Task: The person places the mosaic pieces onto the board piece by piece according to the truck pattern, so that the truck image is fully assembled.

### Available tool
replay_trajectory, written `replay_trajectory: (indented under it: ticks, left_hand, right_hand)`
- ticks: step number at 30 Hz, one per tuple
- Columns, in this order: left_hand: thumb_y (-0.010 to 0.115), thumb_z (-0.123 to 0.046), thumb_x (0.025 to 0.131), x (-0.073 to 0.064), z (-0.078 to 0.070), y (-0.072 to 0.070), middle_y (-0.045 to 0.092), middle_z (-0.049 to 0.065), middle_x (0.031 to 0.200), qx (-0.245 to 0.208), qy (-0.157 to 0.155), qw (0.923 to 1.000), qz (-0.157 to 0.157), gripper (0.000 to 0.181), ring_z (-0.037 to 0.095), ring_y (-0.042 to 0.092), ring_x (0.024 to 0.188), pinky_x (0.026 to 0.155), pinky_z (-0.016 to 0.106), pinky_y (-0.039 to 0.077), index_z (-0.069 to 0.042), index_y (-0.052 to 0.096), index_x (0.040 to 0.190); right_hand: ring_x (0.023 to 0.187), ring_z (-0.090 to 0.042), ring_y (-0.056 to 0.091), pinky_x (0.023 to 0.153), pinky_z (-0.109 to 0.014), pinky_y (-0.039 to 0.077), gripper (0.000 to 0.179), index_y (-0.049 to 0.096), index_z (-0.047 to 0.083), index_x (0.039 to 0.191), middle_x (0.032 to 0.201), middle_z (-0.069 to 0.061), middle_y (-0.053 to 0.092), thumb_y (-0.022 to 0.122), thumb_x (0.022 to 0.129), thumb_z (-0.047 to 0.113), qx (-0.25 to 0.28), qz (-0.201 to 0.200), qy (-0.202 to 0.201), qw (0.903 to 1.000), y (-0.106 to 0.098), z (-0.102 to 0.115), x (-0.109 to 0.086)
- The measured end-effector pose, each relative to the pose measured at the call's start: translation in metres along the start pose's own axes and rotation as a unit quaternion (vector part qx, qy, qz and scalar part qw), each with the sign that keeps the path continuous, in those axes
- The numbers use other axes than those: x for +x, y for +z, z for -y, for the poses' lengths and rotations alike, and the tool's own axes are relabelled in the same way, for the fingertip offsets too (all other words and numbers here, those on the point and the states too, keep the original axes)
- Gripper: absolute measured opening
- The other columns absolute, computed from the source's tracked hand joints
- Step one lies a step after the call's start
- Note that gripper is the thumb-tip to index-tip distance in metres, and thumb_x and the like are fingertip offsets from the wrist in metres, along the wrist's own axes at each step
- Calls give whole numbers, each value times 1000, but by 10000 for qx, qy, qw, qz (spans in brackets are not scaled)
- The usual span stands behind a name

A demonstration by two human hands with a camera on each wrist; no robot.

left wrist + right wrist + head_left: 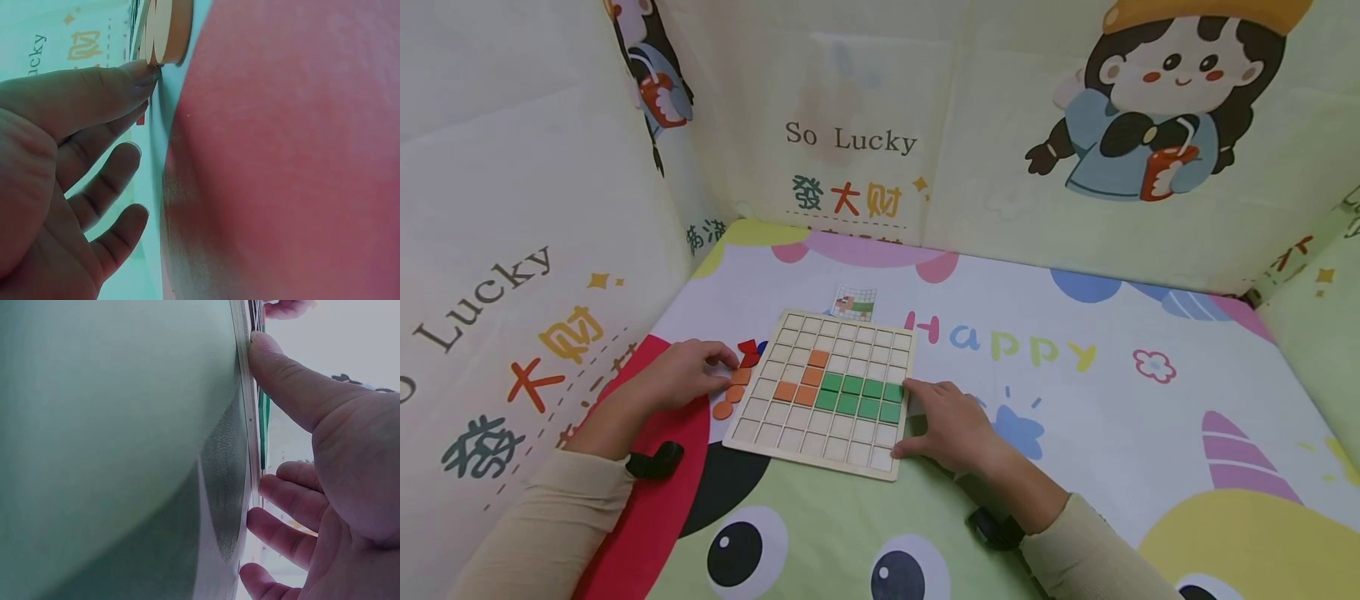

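Note:
A wooden grid board [850, 439] lies on the table between the hands. Orange squares [812, 377] and green squares [857, 396] fill some of its cells. Left of the board, the left hand [688, 375] has its thumb and index fingertips at a loose orange square [740, 377]; whether they pinch it is not clear. Orange round pieces [173, 31] lie just beside that thumb in the left wrist view. The right hand [951, 425] rests against the board's right edge, thumb by the near corner and fingers spread; the right wrist view shows its thumb [290, 375] touching the edge.
Red pieces [748, 353] and a blue piece [763, 347] lie beyond the left hand, by the board. Behind the board is a small card [853, 304] with a grid picture. A printed cloth covers the table, and printed sheets [985, 167] stand around it.

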State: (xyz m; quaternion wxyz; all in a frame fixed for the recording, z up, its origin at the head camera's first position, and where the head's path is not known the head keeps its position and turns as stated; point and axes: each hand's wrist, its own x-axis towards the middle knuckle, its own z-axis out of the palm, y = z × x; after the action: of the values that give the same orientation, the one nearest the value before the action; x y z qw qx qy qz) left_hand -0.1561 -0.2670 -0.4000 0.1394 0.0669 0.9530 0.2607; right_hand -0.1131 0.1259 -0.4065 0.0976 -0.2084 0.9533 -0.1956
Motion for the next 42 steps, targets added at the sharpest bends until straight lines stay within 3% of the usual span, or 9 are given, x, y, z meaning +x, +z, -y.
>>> replay_trajectory:
  ticks: [7,12,18,27,42]
  left_hand:
    - [81,-18,82,1,-3,-2,61,20,112,276,91,9996,-54,41,40,53,106,71,39,59,-1,66,116]
    - [78,-19,86,-3,-4,-5,63,18,110,372,144,9991,-137,35,37,57,102,75,42,58,-2,67,113]
    - [77,-17,87,-9,-10,-8,61,19,113,300,256,9990,-195,36,37,55,103,71,38,58,-2,66,117]
    - [75,-17,86,-11,-24,-4,58,22,118,51,320,9995,-14,37,41,50,110,67,36,59,-3,66,118]
    - [80,-15,82,-6,-33,4,59,18,117,156,584,9982,15,44,39,50,111,70,36,59,-1,65,121]
  right_hand:
    - [129,-33,47,97,-55,42,93,47,9,148,139,-8,57,84,74,52,62,17,32,10000,-1,0,0]
    - [129,-33,47,97,-55,42,94,47,9,148,139,-8,57,85,74,53,72,18,32,10000,-1,0,0]
    - [130,-33,47,97,-55,42,94,47,9,148,140,-8,56,84,74,53,45,15,43,10000,-1,-1,0]
    - [129,-33,47,96,-56,43,94,47,9,148,139,-8,57,85,73,53,64,-6,11,10000,0,-2,0]
    - [129,-33,48,97,-55,42,93,48,10,147,139,-7,57,85,73,52,88,-1,27,10000,1,-1,0]
